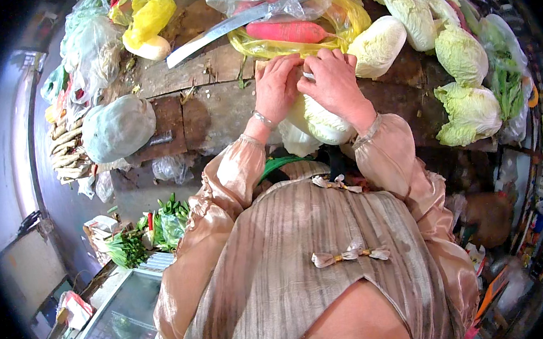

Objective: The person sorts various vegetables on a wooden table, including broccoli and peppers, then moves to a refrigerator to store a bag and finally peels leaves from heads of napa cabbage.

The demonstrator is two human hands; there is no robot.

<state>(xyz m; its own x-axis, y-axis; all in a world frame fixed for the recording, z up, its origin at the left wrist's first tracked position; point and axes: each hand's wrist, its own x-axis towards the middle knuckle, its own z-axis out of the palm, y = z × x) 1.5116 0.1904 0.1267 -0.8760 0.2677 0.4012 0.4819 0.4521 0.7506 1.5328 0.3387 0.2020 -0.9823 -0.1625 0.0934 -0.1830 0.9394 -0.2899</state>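
My left hand (pixel 277 88) and my right hand (pixel 339 87) are side by side over the far end of a napa cabbage (pixel 327 120), their bent fingers close together. Part of what the fingers touch is hidden beneath them. Pale outer leaves (pixel 296 137) lie against the cabbage's left side, near the table edge. Beyond my hands, a red radish (pixel 285 31) rests on a yellow plastic bag (pixel 256 50). A long knife blade (pixel 224 31) lies slantwise there, its right end under clear plastic. Another napa cabbage (pixel 378 46) sits right of my fingers.
Several napa cabbages (pixel 462 57) line the worn wooden table (pixel 229 101) at right, beside bagged greens (pixel 506 77). At left stand a plastic-wrapped round bundle (pixel 120 128), a yellow bag (pixel 150 17) and a white radish (pixel 149 48). Green vegetables (pixel 126 248) and a glass-topped case (pixel 116 317) are at lower left.
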